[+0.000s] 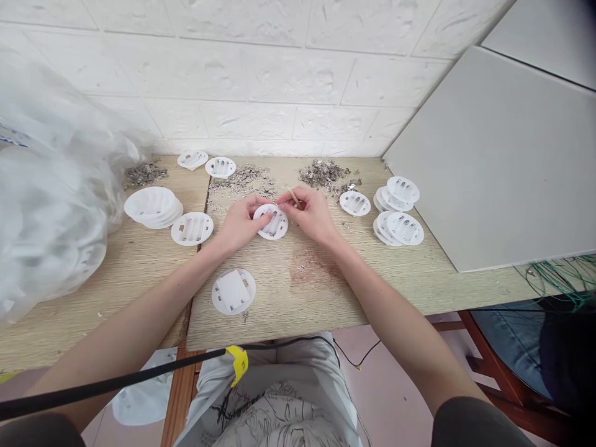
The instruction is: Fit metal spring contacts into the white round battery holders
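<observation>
My left hand grips a white round plastic battery holder by its left side, thumb on its face. Slots and small metal contacts show on that face. In my right hand is a thin tan stick, perhaps wooden. The fingertips of this hand are closed at the holder's upper right edge; whether they also pinch a small metal piece is too small to tell. Nearer to me, another white disc lies with its square block facing up. A tiny metal piece sits just below that disc.
Piles of small metal contacts lie near the wall. Stacked white discs stand at the right and left. A big plastic bag fills the left side. A grey panel leans at right; a black cable crosses in front.
</observation>
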The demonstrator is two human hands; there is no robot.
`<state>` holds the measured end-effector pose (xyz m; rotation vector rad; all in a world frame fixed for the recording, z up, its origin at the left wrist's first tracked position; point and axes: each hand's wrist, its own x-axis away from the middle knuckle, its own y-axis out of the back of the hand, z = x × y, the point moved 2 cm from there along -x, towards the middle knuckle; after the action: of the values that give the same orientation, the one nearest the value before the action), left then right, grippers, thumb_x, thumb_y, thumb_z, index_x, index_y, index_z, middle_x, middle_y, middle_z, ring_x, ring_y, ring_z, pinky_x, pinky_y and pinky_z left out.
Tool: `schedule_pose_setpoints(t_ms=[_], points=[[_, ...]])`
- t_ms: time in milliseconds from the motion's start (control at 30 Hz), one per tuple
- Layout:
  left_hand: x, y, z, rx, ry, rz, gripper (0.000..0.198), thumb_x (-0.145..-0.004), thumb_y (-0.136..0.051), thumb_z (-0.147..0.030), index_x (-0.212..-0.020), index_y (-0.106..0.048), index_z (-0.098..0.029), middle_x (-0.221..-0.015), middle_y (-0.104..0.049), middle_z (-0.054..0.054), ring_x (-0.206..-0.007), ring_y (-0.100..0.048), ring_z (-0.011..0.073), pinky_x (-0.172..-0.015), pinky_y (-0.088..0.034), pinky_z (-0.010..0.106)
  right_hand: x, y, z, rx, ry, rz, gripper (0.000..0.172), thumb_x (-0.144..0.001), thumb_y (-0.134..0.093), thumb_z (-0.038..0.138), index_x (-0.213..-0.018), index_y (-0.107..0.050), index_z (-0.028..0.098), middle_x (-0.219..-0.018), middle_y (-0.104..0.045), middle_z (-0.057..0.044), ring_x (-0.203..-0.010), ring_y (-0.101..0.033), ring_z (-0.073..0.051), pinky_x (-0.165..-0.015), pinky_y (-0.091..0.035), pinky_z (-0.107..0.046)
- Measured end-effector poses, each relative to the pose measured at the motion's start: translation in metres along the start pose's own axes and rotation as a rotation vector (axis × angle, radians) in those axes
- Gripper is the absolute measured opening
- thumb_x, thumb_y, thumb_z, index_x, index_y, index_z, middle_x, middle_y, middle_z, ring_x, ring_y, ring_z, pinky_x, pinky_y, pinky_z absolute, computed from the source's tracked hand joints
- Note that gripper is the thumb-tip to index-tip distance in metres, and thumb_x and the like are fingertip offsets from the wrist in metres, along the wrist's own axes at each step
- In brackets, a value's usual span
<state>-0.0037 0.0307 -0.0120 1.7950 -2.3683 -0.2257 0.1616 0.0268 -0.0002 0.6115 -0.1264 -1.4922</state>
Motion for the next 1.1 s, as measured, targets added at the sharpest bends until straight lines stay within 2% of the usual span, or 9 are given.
schedule_pose_setpoints(t_ms=[200, 467, 800, 967, 1033, 1100], points=[[-0.002, 0.001, 0.002, -0.039, -0.062, 0.029, 0.028, -0.074, -0.068, -0.033, -0.093, -0.07, -0.013, -0.088, -0.074, 0.007, -0.076, -0.065, 0.0178, -0.071, -0.049, 0.029, 0.001, 0.001, -0.001, -0.016, -0.041, 0.034, 0.015, -0.079, -0.059, 0.016, -0.083, -0.073, 0.014, -0.068, -0.061, 0.0, -0.063, -0.045, -0.012, -0.062, -0.035, -0.027], [-0.003, 0.002, 0.006, -0.051, -0.079, 0.048, 0.031, -0.075, -0.067, -0.036, -0.096, -0.074, -0.014, -0.089, -0.075, 0.006, -0.08, -0.065, 0.0189, -0.073, -0.049, 0.029, 0.002, -0.001, 0.0, 0.036, -0.022, -0.004, 0.013, -0.079, -0.06, 0.021, -0.083, -0.071, 0.015, -0.073, -0.064, -0.002, -0.063, -0.046, -0.012, -0.062, -0.037, -0.027], [-0.005, 0.001, 0.007, -0.074, -0.085, 0.062, 0.036, -0.076, -0.065, -0.037, -0.101, -0.074, -0.012, -0.091, -0.075, 0.006, -0.081, -0.066, 0.0202, -0.075, -0.049, 0.03, 0.006, -0.009, 0.002, 0.135, 0.088, -0.04, 0.011, -0.081, -0.057, 0.018, -0.082, -0.068, 0.016, -0.074, -0.061, -0.002, -0.066, -0.051, -0.014, -0.065, -0.04, -0.028], [-0.005, -0.001, 0.008, -0.093, -0.118, 0.064, 0.03, -0.079, -0.063, -0.034, -0.098, -0.075, -0.014, -0.091, -0.076, 0.005, -0.084, -0.067, 0.02, -0.076, -0.049, 0.029, 0.01, -0.016, 0.006, 0.215, 0.168, -0.081, 0.01, -0.082, -0.055, 0.015, -0.079, -0.065, 0.016, -0.077, -0.062, -0.004, -0.067, -0.053, -0.015, -0.065, -0.041, -0.028], [-0.006, -0.001, 0.01, -0.066, -0.121, 0.057, 0.031, -0.077, -0.064, -0.03, -0.102, -0.073, -0.013, -0.093, -0.076, 0.006, -0.085, -0.067, 0.0198, -0.077, -0.05, 0.029, 0.01, -0.018, 0.007, 0.243, 0.188, -0.107, 0.01, -0.081, -0.054, 0.015, -0.077, -0.063, 0.017, -0.079, -0.062, -0.005, -0.069, -0.054, -0.015, -0.066, -0.042, -0.029], [-0.006, -0.001, 0.012, 0.001, -0.087, 0.049, 0.042, -0.074, -0.068, -0.026, -0.113, -0.067, -0.013, -0.093, -0.076, 0.007, -0.082, -0.067, 0.0192, -0.075, -0.051, 0.03, 0.01, -0.019, 0.007, 0.248, 0.186, -0.124, 0.009, -0.08, -0.054, 0.015, -0.076, -0.062, 0.017, -0.079, -0.062, -0.005, -0.069, -0.054, -0.015, -0.066, -0.042, -0.029]])
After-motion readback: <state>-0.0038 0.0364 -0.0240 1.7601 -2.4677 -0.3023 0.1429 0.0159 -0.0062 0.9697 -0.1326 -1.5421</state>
